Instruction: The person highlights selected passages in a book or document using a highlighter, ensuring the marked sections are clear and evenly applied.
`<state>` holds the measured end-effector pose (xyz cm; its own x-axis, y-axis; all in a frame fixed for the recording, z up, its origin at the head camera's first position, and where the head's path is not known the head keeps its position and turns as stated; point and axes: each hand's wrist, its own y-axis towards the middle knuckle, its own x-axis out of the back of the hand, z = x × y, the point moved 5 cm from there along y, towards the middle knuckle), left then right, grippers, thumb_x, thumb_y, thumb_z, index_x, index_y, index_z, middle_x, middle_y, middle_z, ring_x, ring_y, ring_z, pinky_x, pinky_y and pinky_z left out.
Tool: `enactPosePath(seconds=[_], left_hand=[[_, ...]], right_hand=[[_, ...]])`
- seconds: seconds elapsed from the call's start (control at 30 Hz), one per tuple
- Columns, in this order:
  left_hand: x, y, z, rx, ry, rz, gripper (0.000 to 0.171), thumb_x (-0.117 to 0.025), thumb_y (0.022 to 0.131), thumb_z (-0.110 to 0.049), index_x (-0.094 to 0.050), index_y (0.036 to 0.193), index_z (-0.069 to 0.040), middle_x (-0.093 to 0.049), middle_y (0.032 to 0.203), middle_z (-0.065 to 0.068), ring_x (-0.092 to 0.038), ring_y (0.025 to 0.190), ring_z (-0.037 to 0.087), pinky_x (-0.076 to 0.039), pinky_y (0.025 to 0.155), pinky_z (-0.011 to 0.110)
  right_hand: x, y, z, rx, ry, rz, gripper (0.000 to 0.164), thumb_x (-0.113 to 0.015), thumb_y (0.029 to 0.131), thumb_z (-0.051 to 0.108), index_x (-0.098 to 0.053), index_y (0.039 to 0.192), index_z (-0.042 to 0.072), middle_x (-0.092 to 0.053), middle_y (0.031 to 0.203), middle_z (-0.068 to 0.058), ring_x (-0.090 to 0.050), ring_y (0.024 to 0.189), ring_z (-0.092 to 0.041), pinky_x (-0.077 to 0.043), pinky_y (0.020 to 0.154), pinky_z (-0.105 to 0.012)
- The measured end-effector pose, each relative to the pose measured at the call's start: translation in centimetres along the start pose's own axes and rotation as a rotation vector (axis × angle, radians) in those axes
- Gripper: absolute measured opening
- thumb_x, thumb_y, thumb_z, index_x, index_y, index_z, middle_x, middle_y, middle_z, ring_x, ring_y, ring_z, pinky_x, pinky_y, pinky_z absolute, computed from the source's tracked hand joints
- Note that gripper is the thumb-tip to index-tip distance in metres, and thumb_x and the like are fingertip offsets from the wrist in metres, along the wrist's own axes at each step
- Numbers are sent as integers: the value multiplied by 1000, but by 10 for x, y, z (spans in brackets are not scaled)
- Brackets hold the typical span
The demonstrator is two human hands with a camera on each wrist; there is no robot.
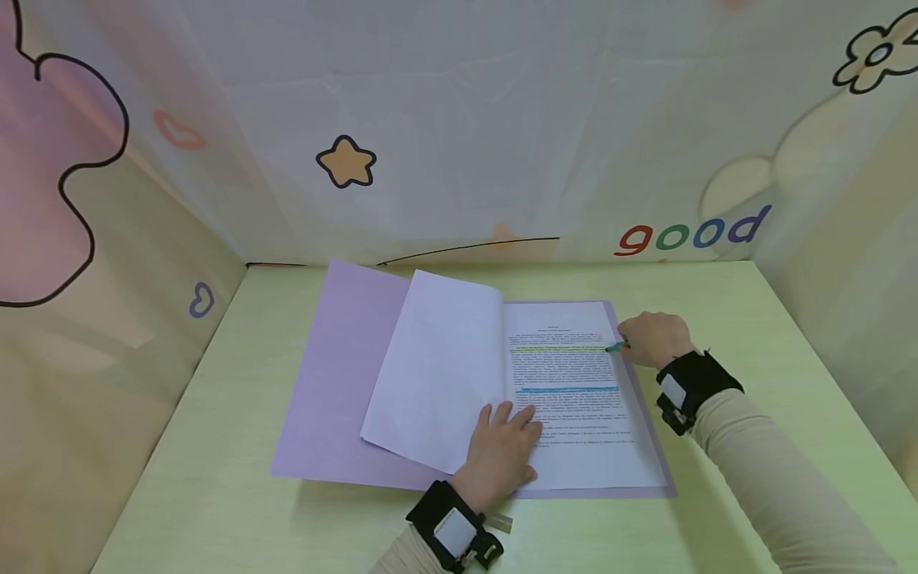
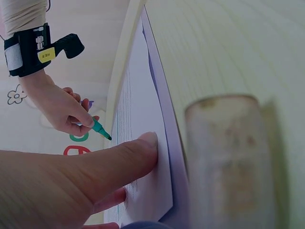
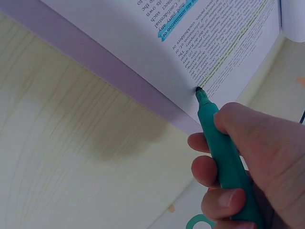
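Observation:
My right hand (image 1: 654,339) grips a teal highlighter (image 3: 221,152), thumb on one side and curled fingers on the other. Its dark tip meets the right end of a yellow-green highlighted line (image 1: 559,348) on the printed page (image 1: 574,466). Lower down, a blue highlighted line (image 1: 574,390) crosses the same page. My left hand (image 1: 498,454) rests with spread fingers near the page's lower left, by the fold. The turned-over white sheets (image 1: 437,359) lie left of the fold, inside an open purple folder (image 1: 323,399).
The folder lies on a pale green wood-grain table (image 1: 208,446). A translucent piece (image 2: 231,167) is close to the left wrist, at the folder's near edge. Behind the table hangs a printed cloth backdrop (image 1: 459,119). Both wrists wear black camera straps.

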<state>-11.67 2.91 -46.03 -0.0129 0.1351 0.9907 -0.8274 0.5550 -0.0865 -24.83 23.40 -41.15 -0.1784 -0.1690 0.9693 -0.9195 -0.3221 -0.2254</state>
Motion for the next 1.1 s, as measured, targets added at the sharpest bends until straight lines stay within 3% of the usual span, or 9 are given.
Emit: enactPosePath(seconds=[0.6, 0.87, 1.1], left_hand=[[-1, 1, 0, 3, -18, 7, 63, -66, 72, -54, -51, 127, -27, -41, 138, -5, -34, 122, 23, -30, 98, 44], [-1, 2, 0, 8, -22, 22, 63, -66, 72, -54, -50, 127, -27, -40, 139, -6, -34, 124, 24, -30, 99, 45], [-2, 2, 0, 11, -19, 29, 63, -65, 73, -54, -50, 128, -28, -39, 139, -7, -33, 124, 23, -30, 100, 44]], right_hand=[[4, 2, -1, -8, 46, -4, 13, -58, 82, 18, -53, 76, 7, -43, 58, -2, -40, 50, -17, -26, 45, -26], [8, 11, 20, -6, 50, -9, 14, -58, 84, 20, -56, 84, 6, -45, 60, -3, -42, 52, -17, -29, 47, -27], [12, 17, 44, 46, 46, -73, 13, -59, 84, 20, -58, 85, 8, -45, 58, -1, -41, 51, -16, -27, 46, -26]])
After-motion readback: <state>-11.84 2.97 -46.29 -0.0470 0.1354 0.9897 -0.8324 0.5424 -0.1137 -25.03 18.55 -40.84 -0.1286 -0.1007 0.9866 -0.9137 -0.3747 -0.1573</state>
